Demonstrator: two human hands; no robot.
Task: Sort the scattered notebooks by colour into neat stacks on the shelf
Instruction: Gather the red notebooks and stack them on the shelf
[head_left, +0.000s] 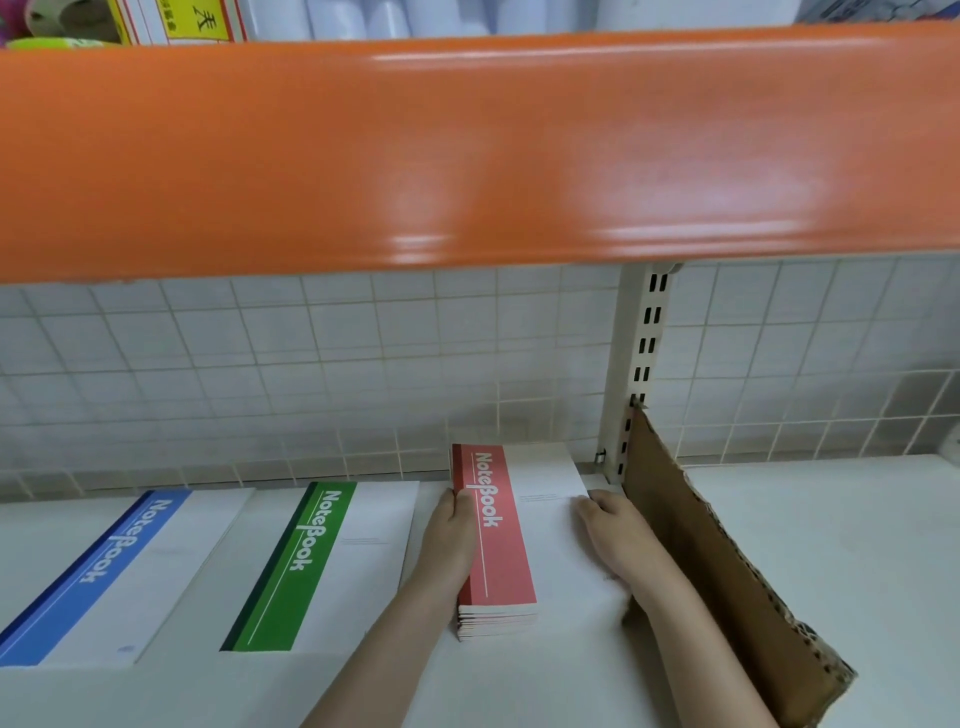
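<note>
A stack of several red-striped notebooks (501, 540) lies on the white shelf (810, 525), its far end against the tiled back wall. My left hand (449, 545) presses flat against the stack's left side, thumb on the red stripe. On the right side my right hand (621, 540) rests on the white cover near the edge. A green-striped notebook (311, 566) lies to the left of the red stack. Further left lies a blue-striped notebook (98, 582). Both hands hold the red stack between them.
A brown cardboard divider (717, 566) stands upright just right of my right hand. A slotted metal upright (636, 374) rises at the back wall. The orange edge of the upper shelf (467, 150) hangs overhead. White shelf surface extends beyond the divider.
</note>
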